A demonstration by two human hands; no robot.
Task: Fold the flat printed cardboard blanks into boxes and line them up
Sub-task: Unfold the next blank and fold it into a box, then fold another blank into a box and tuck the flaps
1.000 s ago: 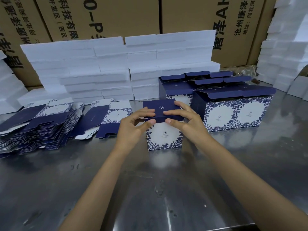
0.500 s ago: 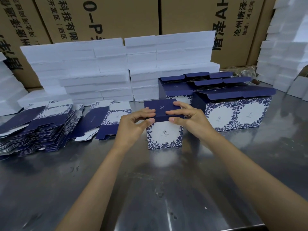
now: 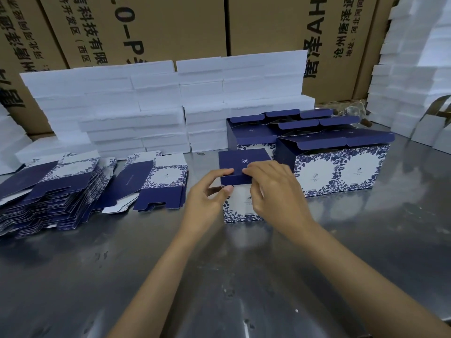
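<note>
Both hands grip one box [image 3: 240, 203] on the steel worktop [image 3: 219, 276]: left hand [image 3: 207, 198] pinches its navy lid's front flap, right hand [image 3: 275, 191] curls over the flap's right end. Behind-right stand the finished boxes [image 3: 336, 167], at least five, lids open. Left lie two piles of flat blanks [image 3: 56, 193].

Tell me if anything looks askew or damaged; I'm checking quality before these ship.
Nothing looks damaged. The big pile of flat blanks at the left is splayed rather than squared. The box in hand has its lid flap not yet tucked, and the lined-up boxes stand with flaps open.
</note>
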